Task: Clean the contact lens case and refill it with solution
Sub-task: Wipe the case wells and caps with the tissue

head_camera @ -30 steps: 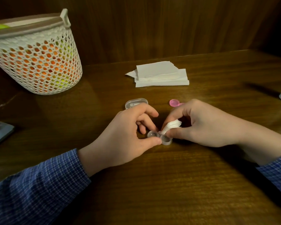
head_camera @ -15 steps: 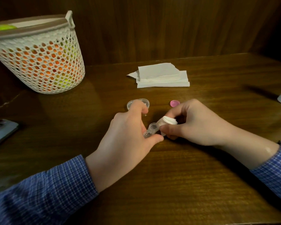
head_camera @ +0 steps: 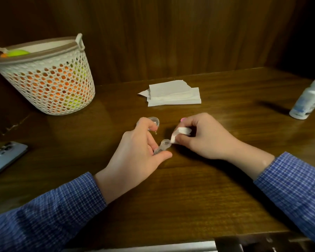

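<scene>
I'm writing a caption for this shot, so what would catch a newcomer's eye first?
At the centre of the dark wooden table, the left hand tilts a small clear plastic lens case while the right hand pinches a wad of white tissue at its upper well. Behind at far left stands a white perforated basket glowing orange and yellow inside. A white solution bottle stands at the right edge.

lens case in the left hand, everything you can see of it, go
The lens case looks like clear plastic, two round wells joined in a row, both uncapped. It is tilted, the far well raised and facing the camera, the near well mostly hidden between the thumb and fingers of the left hand that pinch it. It is held above the table. The folded tissue pinched in the right hand meets the far well's rim.
</scene>
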